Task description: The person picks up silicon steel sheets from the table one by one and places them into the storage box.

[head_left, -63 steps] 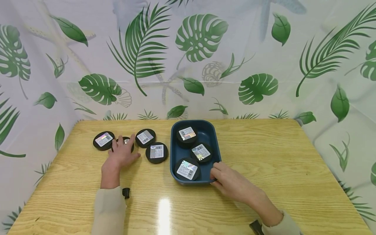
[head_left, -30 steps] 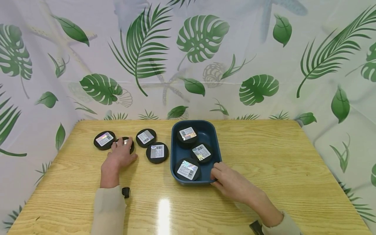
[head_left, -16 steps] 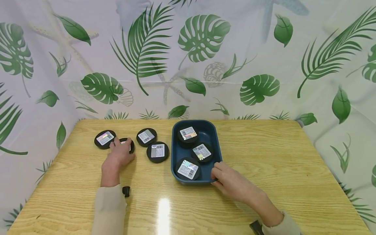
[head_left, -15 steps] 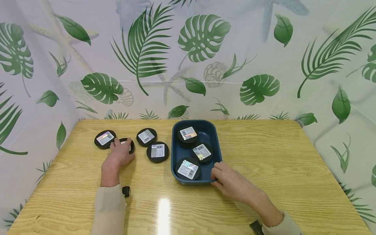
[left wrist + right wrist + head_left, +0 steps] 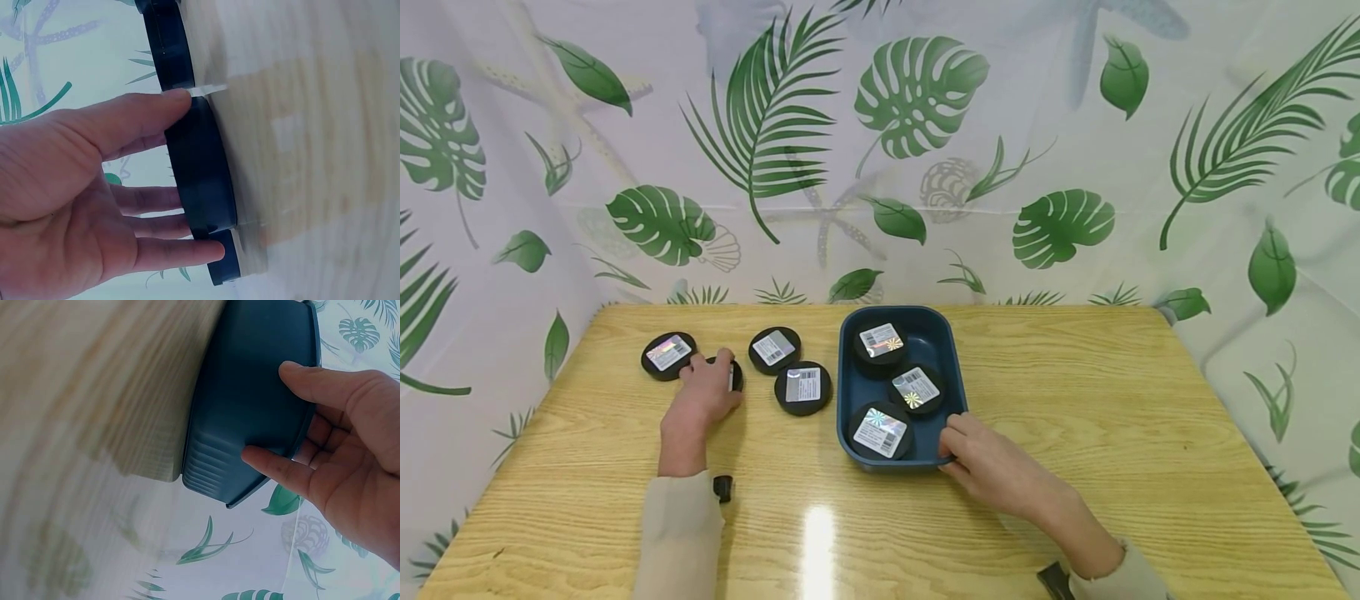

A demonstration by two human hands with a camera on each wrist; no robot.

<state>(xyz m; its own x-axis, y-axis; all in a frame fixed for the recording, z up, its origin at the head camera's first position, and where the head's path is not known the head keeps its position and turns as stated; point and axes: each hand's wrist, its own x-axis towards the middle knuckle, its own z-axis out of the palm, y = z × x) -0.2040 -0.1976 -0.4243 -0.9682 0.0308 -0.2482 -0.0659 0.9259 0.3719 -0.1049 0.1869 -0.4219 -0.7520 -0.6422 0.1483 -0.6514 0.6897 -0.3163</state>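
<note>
My left hand point(image 5: 702, 396) grips a flat black round disc point(image 5: 737, 377) with a silver label, lying on the table at the left. In the left wrist view, the thumb presses one side of the disc point(image 5: 201, 169) and the fingers reach round the other. Most of its label is hidden by the hand. My right hand point(image 5: 988, 462) holds the front right corner of a dark blue rectangular bin point(image 5: 957, 375). The right wrist view has the thumb outside the bin wall point(image 5: 250, 394) and some fingers over the rim. Inside the bin lie several similar labelled black discs point(image 5: 880, 431).
Another labelled disc point(image 5: 668, 356) lies just left of the gripped one. Two more, a far disc point(image 5: 775, 350) and a nearer disc point(image 5: 802, 387), sit between it and the bin. The wooden table point(image 5: 1075, 375) meets a leaf-patterned cloth point(image 5: 970, 242) at the back.
My left hand's spread fingers have drawn in around the black disc, the thumb coming in against its side. My right hand stays on the bin corner, and the bin has not moved.
</note>
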